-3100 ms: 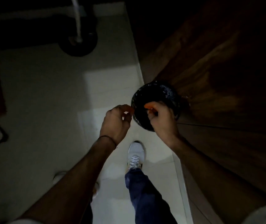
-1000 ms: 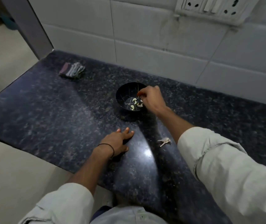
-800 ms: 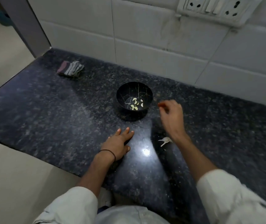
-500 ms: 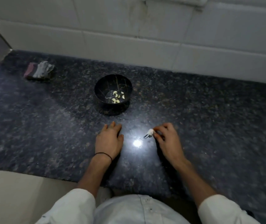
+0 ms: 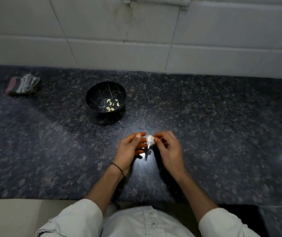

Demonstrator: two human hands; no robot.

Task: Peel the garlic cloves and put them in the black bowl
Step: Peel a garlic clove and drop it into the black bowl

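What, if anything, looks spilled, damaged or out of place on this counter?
Nothing is spilled: the peeled cloves sit inside the black bowl. Its pale lines resemble cracks, but look like printed veining. The crumpled cloth, far left on the counter, looks untidy. The right hand pinches a garlic clove.

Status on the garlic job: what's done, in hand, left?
Done: several peeled cloves lie in the black bowl.
In hand: the right hand pinches a white, unpeeled-looking garlic piece above the countertop. The left hand reaches it, but blur hides its grip.
Left: peel this piece and drop it in the bowl. No other unpeeled garlic shows on the countertop.
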